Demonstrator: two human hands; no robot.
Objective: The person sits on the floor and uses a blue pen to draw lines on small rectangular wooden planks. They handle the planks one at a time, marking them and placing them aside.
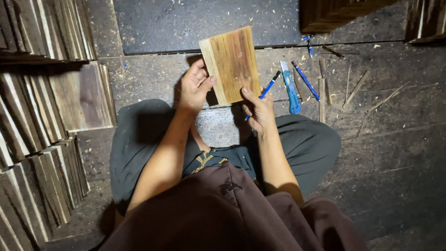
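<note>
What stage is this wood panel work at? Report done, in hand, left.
Done: stacks of similar panels stand at the person's left, and shavings litter the floor. In hand: the left hand and right hand hold one wooden panel; the right also grips a blue pen. Left: no mark shows on the panel; the utility knife and second pen lie untouched.

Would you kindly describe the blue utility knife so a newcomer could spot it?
Start at the wooden board held in both hands. On the floor just right of it lies the utility knife, between two blue pens; it is wider, light blue, with a pale blade tip.
</note>
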